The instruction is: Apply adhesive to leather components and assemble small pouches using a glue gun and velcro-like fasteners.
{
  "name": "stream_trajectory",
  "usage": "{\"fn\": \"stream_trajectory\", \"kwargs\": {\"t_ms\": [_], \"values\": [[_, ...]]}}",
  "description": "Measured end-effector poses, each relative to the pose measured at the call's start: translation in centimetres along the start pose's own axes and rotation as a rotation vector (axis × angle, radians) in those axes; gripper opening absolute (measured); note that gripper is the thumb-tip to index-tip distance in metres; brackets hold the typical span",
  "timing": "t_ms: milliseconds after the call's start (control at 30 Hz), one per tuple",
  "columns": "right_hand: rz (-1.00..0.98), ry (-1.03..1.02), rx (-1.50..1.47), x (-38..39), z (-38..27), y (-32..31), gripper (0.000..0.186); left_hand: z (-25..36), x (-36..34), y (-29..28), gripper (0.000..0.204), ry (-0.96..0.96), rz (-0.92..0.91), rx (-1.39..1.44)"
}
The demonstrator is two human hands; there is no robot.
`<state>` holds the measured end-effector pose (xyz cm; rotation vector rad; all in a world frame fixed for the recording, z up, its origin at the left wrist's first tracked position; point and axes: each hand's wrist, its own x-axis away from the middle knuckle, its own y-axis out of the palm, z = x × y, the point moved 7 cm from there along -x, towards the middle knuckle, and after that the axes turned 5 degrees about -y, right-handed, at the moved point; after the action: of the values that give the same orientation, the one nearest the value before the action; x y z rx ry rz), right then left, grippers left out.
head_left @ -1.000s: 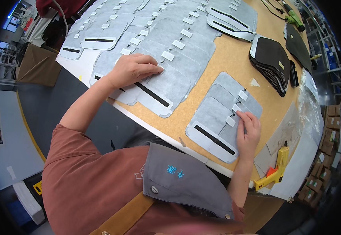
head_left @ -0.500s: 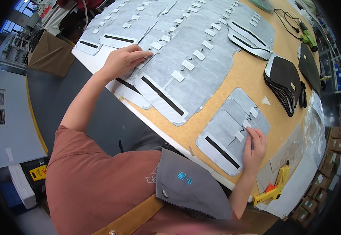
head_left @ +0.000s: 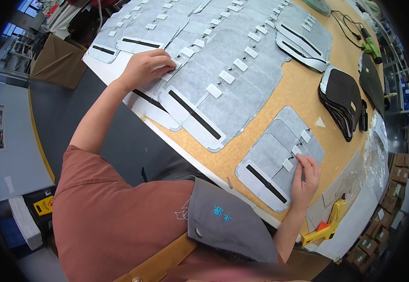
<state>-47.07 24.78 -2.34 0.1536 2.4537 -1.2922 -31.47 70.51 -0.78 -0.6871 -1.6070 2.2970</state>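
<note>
Grey fabric panels with white tags down their middles and black strips on white end bands cover much of the table. My left hand [head_left: 149, 68] is closed, its fingertips pinched at a white tag [head_left: 177, 64] along the edge of the long panel [head_left: 242, 101]. A smaller grey panel [head_left: 272, 136] lies apart at the near right. My right hand [head_left: 307, 177] rests at that panel's right side, fingers bent together on its middle white tag [head_left: 296, 150]. A short dark wire runs from this tag toward the tag below it.
A stack of dark brown pads [head_left: 340, 101] lies to the right, with a black marker-like item [head_left: 363, 115] beside it. A yellow glue gun [head_left: 329, 225] sits at the near right edge. A green corded tool [head_left: 370, 46] lies at the far right. A cardboard box [head_left: 58, 61] stands left of the table.
My left hand has shifted slightly left, and a white tag now shows at its fingertips. My right hand stays on the small panel, almost unmoved.
</note>
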Motion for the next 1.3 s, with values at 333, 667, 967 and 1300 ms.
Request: {"fn": "stream_trajectory", "kwargs": {"t_ms": [333, 667, 967, 1300], "values": [[-0.007, 0.047, -0.006, 0.1, 0.3, 0.0, 0.022, 1.3, 2.7, -0.7, 0.033, 0.023, -0.041, -0.062], [-0.016, 0.037, -0.001, 0.1, 0.5, 0.2, 0.021, 1.2, 3.0, -0.6, 0.037, -0.037, -0.061, 0.038], [-0.020, 0.049, -0.003, 0.1, 0.4, 0.1, 0.020, 1.9, 2.0, -0.6, 0.027, -0.104, -0.148, -0.033], [-0.023, 0.050, -0.009, 0.2, 0.5, 0.1, 0.020, 2.0, 3.4, -0.9, 0.027, 0.056, 0.043, -0.074]]}}
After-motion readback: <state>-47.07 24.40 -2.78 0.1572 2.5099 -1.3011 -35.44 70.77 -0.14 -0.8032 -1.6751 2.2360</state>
